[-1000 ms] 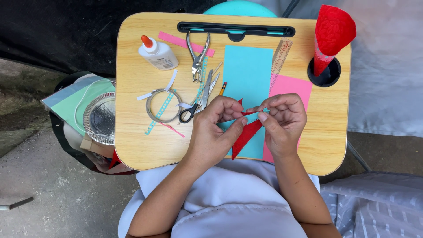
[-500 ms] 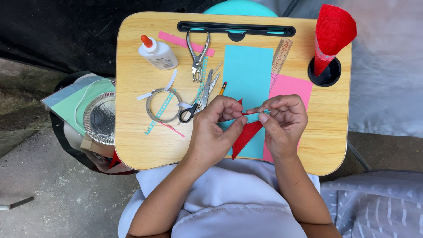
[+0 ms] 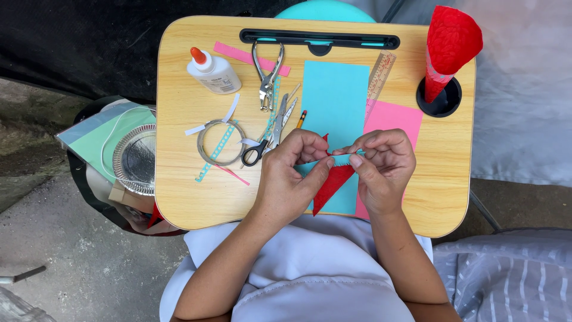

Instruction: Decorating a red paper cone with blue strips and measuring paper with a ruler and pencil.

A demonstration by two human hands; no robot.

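While two hands, left (image 3: pixel 290 179) and right (image 3: pixel 381 170), pinch one teal strip (image 3: pixel 342 159), one scissors (image 3: pixel 268 137) beside.

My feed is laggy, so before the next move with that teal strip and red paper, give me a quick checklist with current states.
1. Left hand pinching teal paper strip: ok.
2. Right hand pinching the strip's other end: ok.
3. Red paper piece under the strip, over the teal sheet: ok.
4. Strip glued to red piece: cannot tell.
5. Glue bottle capped, lying on lap desk: ok.
6. Scissors clear of both hands: not ok, beside left hand.
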